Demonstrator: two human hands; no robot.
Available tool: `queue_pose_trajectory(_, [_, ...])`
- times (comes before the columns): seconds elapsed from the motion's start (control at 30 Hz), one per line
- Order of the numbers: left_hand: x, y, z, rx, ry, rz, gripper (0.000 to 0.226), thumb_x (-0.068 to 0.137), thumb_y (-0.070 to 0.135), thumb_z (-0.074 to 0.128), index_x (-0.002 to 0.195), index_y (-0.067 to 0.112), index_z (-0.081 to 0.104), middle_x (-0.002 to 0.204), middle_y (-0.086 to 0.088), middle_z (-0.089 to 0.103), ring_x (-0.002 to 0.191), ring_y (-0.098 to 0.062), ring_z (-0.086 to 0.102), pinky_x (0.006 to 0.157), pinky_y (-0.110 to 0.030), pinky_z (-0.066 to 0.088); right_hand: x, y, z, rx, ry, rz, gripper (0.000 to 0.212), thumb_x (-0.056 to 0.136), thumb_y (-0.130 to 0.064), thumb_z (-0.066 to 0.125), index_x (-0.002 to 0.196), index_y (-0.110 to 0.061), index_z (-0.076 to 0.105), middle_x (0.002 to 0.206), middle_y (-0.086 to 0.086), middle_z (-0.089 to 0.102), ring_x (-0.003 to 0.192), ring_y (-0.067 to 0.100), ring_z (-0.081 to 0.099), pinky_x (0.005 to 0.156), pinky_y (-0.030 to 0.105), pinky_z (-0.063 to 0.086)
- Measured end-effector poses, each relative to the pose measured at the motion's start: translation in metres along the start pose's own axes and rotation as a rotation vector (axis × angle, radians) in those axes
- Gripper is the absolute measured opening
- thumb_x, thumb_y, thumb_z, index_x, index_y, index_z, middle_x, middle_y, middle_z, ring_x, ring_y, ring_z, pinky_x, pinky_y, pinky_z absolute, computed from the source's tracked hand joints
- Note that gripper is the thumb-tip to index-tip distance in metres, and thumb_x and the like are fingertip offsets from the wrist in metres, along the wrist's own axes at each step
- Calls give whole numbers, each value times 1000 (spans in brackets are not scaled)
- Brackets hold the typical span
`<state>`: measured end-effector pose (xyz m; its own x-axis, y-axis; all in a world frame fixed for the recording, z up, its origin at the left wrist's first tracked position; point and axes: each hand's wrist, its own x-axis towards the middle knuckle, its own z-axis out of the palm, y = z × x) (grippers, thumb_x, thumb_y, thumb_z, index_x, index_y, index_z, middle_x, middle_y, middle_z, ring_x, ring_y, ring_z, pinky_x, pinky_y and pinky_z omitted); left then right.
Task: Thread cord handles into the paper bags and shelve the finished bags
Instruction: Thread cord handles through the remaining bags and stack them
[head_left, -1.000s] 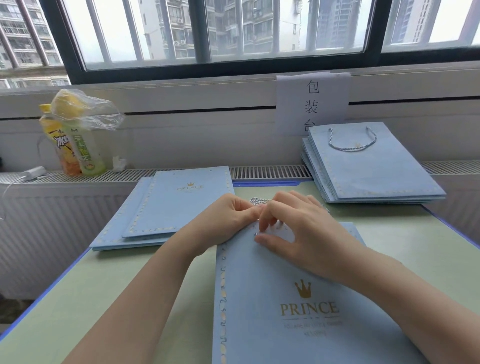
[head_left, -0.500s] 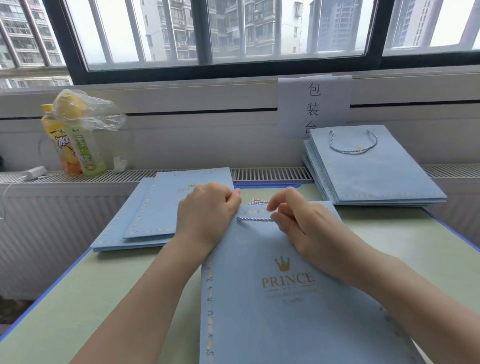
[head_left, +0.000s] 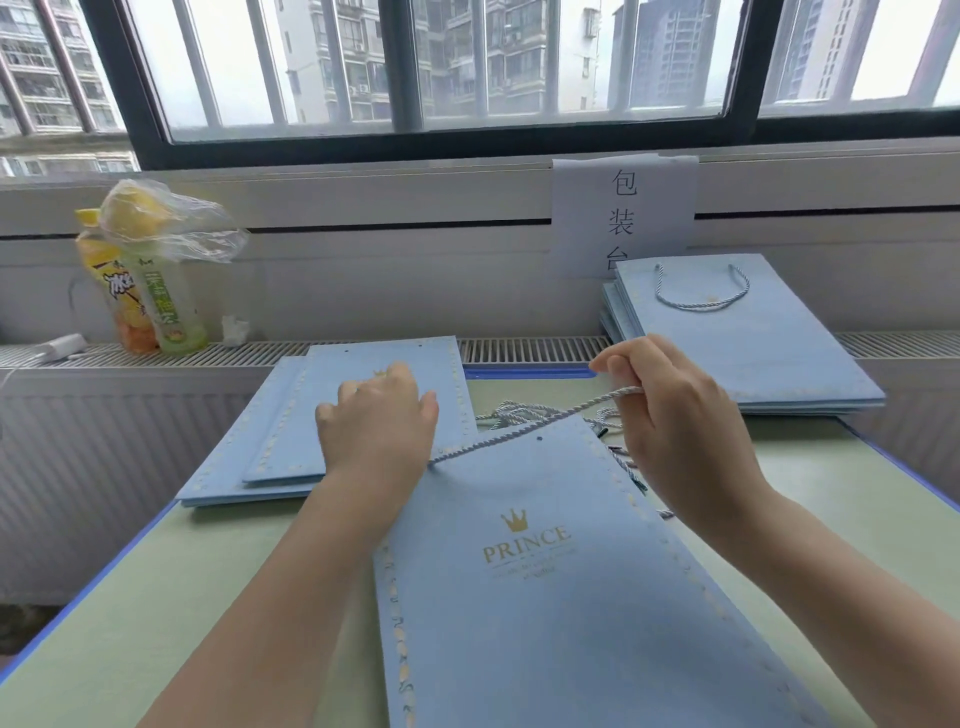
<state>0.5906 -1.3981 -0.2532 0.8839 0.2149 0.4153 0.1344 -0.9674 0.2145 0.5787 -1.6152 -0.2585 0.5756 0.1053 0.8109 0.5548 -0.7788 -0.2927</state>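
My right hand (head_left: 675, 415) has drawn the twisted cord (head_left: 524, 434) taut from the PRINCE bag (head_left: 545, 597) (first hole threaded, I judge); left hand (head_left: 376, 431) curled, pinning the bag's corner.

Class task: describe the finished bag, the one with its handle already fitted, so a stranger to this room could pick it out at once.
Find the paper sign under the window. Just below it, a stack of blue bags sits at the table's far right. The finished bag is on top, the only one with a cord handle looped through both holes.
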Motion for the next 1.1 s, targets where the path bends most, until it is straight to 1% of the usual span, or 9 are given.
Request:
queue_pose_trajectory(0.13, [-11,25,-8,-870,-291,397,46,83,65,40,98,25,57,94,10,65,93,-2,59,80,-22,45,-5,-5,10,47,-23,-5,42,98,-34,22,92,-11,56,89,2,60,79,23,54,66,42,48])
queue_pose_trajectory(0.23, [-25,38,-3,-987,-529,482,36,83,49,51,98,19,61,71,7,67,69,-5,63,71,-15,47,-6,-5,12,-11,-50,5,44,98,-41,18,87,-14,51,83,1,54,79,22,46,70,39,42])
queue_pose_trajectory(0.37, [-25,35,5,-1066,-503,482,21,94,22,55,78,14,67,45,8,39,43,-10,35,49,-18,34,-4,-6,3,-202,-254,170,51,95,-55,3,76,-22,37,62,-7,44,63,24,42,59,35,31])
queue_pose_trajectory(0.47, [-20,33,1,-1251,-388,482,30,95,31,50,75,13,63,46,5,40,43,-11,33,49,-18,33,-4,8,7,-292,-382,286,48,96,-50,12,89,-16,45,74,0,60,70,29,52,66,37,45])
queue_pose_trajectory(0.53, [-18,32,-2,-1372,-309,439,32,92,31,46,69,15,62,47,2,44,45,-12,37,51,-18,34,-3,19,10,-94,-360,333,32,101,-32,27,90,-12,49,86,-2,65,69,24,54,67,35,47])
queue_pose_trajectory(0.63, [-15,29,-6,-1466,-264,339,42,89,35,42,60,22,70,54,1,59,53,-14,52,59,-20,42,1,24,10,241,-355,440,22,99,-8,38,90,-8,58,64,-9,51,50,6,39,51,23,36])
queue_pose_trajectory(0.77, [-13,28,-5,-1153,-218,271,53,101,30,40,62,19,73,65,7,71,68,0,63,71,-19,44,3,15,7,420,-320,433,24,101,-16,41,87,-14,61,63,-8,46,51,4,38,53,19,31])
queue_pose_trajectory(0.87, [-12,26,10,-697,-188,341,29,97,21,52,83,12,75,69,14,68,64,9,54,70,-19,42,3,6,7,461,-430,482,24,100,-25,42,95,-13,62,70,-14,50,62,-1,47,61,21,34])
queue_pose_trajectory(1.1, [-18,27,24,-248,-220,394,29,95,33,53,122,26,59,120,2,63,117,-18,47,92,-32,39,0,1,7,204,-537,425,33,101,-29,27,89,-10,51,88,3,52,91,23,47,80,36,37])
